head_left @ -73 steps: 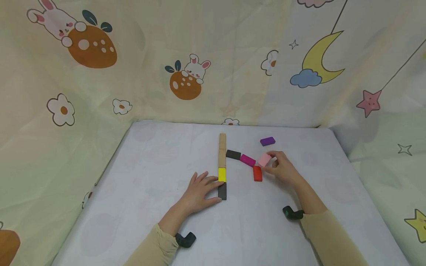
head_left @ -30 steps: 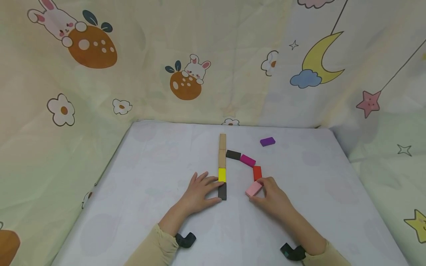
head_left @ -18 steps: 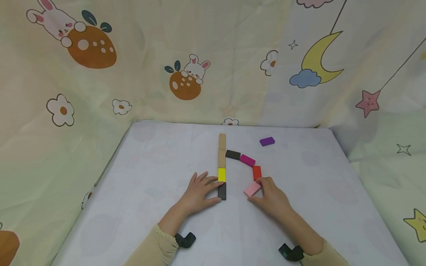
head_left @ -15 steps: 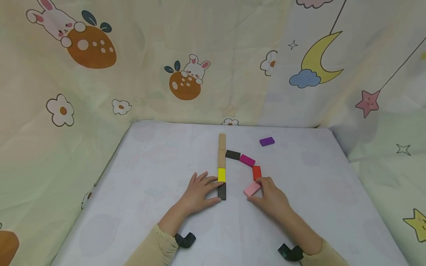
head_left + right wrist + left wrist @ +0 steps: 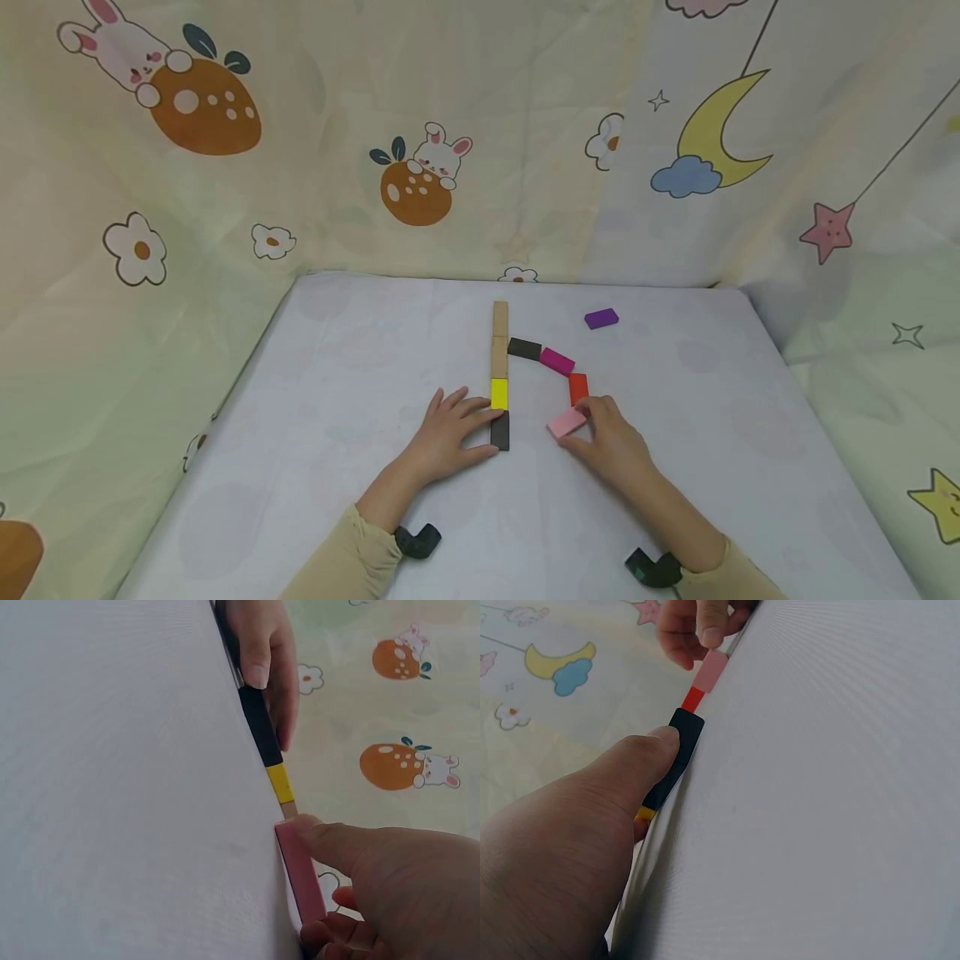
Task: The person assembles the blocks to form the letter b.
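Observation:
On the pale table (image 5: 337, 400) a straight column runs from two wooden blocks (image 5: 500, 337) down to a yellow block (image 5: 499, 393) and a black block (image 5: 500, 430). My left hand (image 5: 450, 429) lies flat beside it, its fingers touching the yellow block and its thumb (image 5: 630, 772) pressing the black block (image 5: 676, 754). A curved row branches right: a second black block (image 5: 525, 348), a magenta block (image 5: 557, 361), a red block (image 5: 577, 388). My right hand (image 5: 596, 432) pinches a pink block (image 5: 566, 423) lying on the table at the red block's near end (image 5: 300, 877).
A loose purple block (image 5: 602, 317) lies alone toward the back right. A cartoon-print cloth (image 5: 420, 167) rises behind and at both sides of the table. The table's left edge (image 5: 247, 375) and right edge (image 5: 780, 367) drop to the cloth.
My right hand carried the pink block from beside the magenta block down to below the red block, then nudged it slightly left. The left hand has stayed put.

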Tool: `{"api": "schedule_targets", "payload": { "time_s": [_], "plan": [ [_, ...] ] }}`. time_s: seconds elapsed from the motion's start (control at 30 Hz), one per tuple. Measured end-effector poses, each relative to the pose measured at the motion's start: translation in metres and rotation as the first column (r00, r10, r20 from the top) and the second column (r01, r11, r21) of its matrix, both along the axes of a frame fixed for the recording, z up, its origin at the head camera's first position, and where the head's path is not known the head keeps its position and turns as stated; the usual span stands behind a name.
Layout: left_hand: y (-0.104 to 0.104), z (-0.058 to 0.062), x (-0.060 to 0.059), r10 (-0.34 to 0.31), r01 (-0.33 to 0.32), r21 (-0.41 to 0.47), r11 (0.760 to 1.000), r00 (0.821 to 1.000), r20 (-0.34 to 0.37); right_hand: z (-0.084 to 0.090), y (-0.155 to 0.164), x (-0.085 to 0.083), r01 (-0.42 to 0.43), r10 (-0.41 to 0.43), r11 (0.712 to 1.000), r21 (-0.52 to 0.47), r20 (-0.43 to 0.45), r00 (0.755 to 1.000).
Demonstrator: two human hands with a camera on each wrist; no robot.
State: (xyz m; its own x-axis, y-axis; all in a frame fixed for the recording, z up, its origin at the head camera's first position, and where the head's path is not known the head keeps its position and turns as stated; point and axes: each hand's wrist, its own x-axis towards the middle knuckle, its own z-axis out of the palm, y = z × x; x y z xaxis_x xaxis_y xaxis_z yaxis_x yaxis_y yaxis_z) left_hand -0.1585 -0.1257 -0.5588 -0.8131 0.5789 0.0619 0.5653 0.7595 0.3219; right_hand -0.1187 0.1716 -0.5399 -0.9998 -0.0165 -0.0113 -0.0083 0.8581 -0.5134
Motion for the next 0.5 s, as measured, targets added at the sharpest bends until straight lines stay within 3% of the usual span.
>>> {"api": "schedule_targets", "payload": {
  "time_s": [0.2,0.5],
  "plan": [
    [0.000,0.001,0.001,-0.004,0.004,-0.004,1.000,1.000,0.003,0.002,0.012,-0.003,-0.033,0.030,0.994,-0.108,-0.030,0.999],
    [0.000,0.001,0.000,-0.009,0.009,-0.005,1.000,1.000,-0.013,0.001,0.015,-0.001,-0.178,0.175,0.984,-0.027,-0.092,0.980]
  ]
}}
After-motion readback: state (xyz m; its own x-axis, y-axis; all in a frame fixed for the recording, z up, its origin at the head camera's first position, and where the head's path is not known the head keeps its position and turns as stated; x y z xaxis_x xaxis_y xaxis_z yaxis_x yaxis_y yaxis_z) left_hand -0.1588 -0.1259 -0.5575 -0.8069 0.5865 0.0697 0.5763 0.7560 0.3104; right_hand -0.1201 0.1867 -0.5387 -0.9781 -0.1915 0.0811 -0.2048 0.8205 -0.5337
